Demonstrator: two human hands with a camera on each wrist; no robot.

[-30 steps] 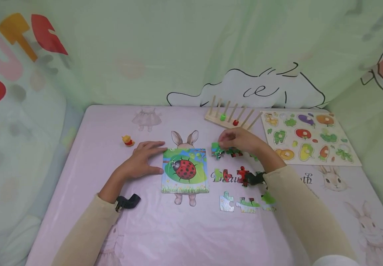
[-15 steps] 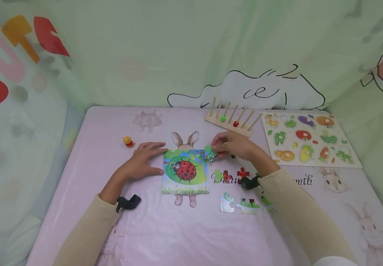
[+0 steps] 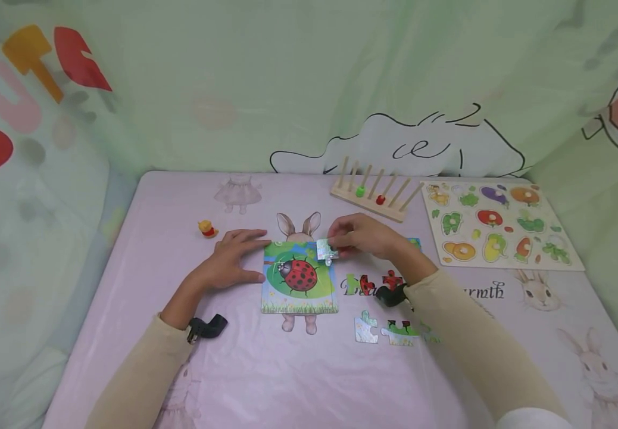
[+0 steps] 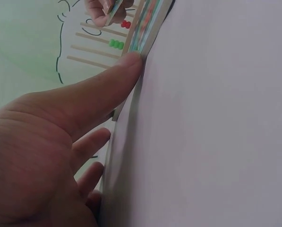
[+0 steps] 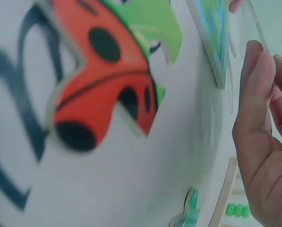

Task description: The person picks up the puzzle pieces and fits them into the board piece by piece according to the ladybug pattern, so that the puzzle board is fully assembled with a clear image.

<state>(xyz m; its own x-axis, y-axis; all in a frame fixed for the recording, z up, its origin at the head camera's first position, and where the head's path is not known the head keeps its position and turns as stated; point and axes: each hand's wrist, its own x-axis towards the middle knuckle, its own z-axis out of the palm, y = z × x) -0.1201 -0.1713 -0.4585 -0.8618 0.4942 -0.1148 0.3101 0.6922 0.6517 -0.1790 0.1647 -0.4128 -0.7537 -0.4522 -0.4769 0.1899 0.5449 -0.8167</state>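
Observation:
A square ladybug puzzle board [image 3: 287,302] lies flat in the middle of the head view. My left hand [image 3: 228,261] rests at its left side, fingers spread; in the left wrist view the thumb [image 4: 98,92] touches the board's edge. My right hand [image 3: 365,237] pinches a jigsaw piece [image 3: 326,250] over the board's upper right corner. That piece shows nearly edge-on in the right wrist view. Right of the board lie several loose jigsaw pieces, among them a red one [image 3: 393,279] and a pale one [image 3: 365,328]. The right forearm hides part of them.
Behind the right hand stands a wooden peg rack [image 3: 370,199] with green and red beads. A vegetable peg puzzle [image 3: 470,238] lies at the back right. A small yellow bear figure [image 3: 207,229] is beyond the left hand. Fabric walls enclose the back and sides.
My right hand has lifted a jigsaw piece from the top row of loose pieces and carried it left, over the board's upper right corner. My left hand has stayed in place.

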